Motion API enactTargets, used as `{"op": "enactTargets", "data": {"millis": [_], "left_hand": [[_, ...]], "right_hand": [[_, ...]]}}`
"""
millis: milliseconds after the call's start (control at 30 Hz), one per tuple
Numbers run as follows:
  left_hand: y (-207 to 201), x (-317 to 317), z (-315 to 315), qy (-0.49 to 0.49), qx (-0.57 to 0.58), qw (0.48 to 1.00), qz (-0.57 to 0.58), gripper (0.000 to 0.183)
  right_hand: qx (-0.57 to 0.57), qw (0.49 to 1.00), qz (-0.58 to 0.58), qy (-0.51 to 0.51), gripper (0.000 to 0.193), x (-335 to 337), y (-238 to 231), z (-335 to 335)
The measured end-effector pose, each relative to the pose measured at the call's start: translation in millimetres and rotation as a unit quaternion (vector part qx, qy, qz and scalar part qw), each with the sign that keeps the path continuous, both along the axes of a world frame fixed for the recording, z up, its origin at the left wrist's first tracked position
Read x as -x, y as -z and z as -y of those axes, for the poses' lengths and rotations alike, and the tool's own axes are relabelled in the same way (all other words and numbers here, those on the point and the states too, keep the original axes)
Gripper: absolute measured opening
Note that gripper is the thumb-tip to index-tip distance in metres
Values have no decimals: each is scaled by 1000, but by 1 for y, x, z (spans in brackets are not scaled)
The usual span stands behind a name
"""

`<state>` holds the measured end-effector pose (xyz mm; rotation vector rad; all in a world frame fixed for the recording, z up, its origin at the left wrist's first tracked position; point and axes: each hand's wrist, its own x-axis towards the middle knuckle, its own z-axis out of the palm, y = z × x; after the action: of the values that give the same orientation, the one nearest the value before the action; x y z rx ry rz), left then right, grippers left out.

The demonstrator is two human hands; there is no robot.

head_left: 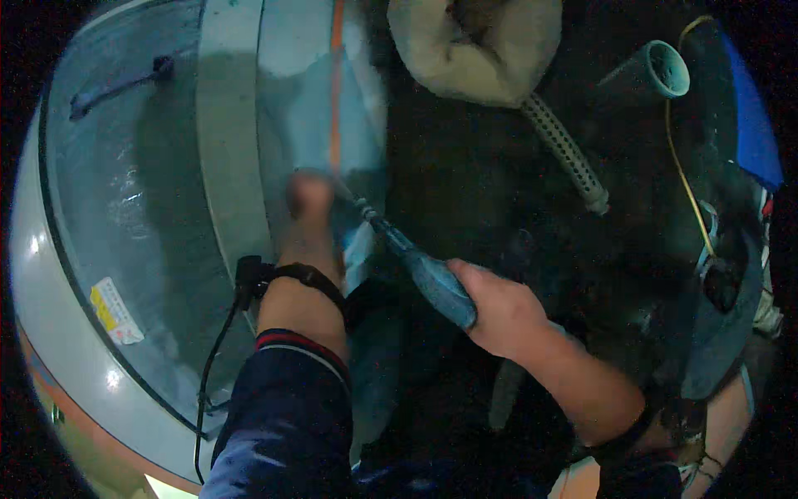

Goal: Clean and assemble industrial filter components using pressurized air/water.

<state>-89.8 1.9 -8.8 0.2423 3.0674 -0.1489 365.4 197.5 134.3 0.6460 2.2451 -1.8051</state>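
Observation:
My right hand is closed around the rear end of a blue tool with a thick, rounded handle. The tool's narrow shaft points up and left, and its tip comes close to my left hand. That left hand is smeared by motion over a pale blue-white sheet or panel, so its fingers cannot be made out. An orange line runs along the panel down towards both the hand and the tool tip. What kind of tool it is, I cannot tell.
At left lies a grey, shiny surface with a dark bar and a white-and-yellow label. A black cable hangs by my left wrist. Far right hold a beige padded ring, a perforated tube, a pale green pipe and blue material.

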Motion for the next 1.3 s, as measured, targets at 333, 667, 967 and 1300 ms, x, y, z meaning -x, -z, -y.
{"op": "enactTargets", "data": {"millis": [333,667,967,1300], "left_hand": [[-49,-30,-28,-7,28,999,20,48],[-24,-23,-8,-39,-58,997,36,53],[-21,-29,-8,-113,-140,982,57,43],[-41,-45,-8,-47,-76,996,-12,39]], "right_hand": [[-11,999,21,-22,68,7,10,0],[3,998,58,3,69,-11,18,-22],[-15,997,36,74,65,-12,31,-51],[38,997,59,19,60,-18,31,-50]]}}
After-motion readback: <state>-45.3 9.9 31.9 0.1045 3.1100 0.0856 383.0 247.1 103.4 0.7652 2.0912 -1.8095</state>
